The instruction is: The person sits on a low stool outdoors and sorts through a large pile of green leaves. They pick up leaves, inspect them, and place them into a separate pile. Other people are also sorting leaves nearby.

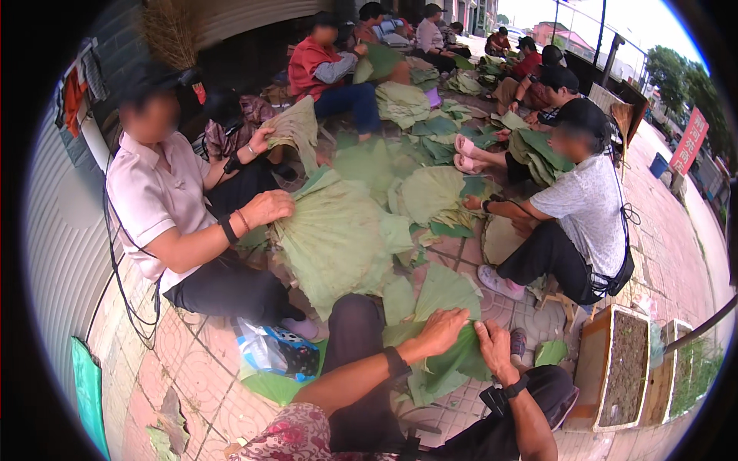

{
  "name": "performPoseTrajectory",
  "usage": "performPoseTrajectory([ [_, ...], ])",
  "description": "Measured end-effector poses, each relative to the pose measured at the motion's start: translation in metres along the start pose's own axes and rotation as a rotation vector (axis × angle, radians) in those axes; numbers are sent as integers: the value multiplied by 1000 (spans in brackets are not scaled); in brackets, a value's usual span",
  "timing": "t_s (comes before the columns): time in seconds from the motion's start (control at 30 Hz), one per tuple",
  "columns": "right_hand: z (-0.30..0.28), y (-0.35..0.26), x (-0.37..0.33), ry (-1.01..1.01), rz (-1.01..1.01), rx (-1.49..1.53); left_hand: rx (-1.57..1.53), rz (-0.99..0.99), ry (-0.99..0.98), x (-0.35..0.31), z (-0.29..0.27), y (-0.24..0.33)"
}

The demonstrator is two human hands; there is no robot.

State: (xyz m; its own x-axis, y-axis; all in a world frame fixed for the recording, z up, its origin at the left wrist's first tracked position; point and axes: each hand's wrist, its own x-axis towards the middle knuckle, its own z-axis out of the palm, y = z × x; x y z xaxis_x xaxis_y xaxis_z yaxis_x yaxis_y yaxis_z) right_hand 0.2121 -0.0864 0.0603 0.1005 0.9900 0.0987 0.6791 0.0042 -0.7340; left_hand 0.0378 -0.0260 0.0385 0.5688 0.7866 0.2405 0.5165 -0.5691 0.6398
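Between my knees I hold a green lotus leaf (455, 361) that hangs in folds. My left hand (444, 330) is closed on its upper edge, with the back of the hand toward me. Close by on the right, my right hand (496, 347) pinches the same leaf, thumb uppermost. Just beyond my hands lies a paler fan-shaped lotus leaf (444, 290), partly behind my fingers. The lower end of the held leaf drops between my legs.
On the left a seated person (165, 184) holds up wide pale leaves (334, 230). Another person (580, 192) sits at the right by a leaf pile. Near my left knee are a plastic bag (269, 349) and a green leaf (277, 388). Soil-filled planter boxes (592, 369) stand at the right.
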Motion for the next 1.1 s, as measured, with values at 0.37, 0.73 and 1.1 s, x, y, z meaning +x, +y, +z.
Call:
performPoseTrajectory([
  [0.37,-10,8,11,230,25,-181,340,-142,155,-13,-23,-41],
  [0.73,24,-24,12,-30,-42,-22,-74,-25,148,-13,-16,-1],
  [1.1,24,-23,17,-64,-84,186,-297,-60,176,-14,-34,-10],
])
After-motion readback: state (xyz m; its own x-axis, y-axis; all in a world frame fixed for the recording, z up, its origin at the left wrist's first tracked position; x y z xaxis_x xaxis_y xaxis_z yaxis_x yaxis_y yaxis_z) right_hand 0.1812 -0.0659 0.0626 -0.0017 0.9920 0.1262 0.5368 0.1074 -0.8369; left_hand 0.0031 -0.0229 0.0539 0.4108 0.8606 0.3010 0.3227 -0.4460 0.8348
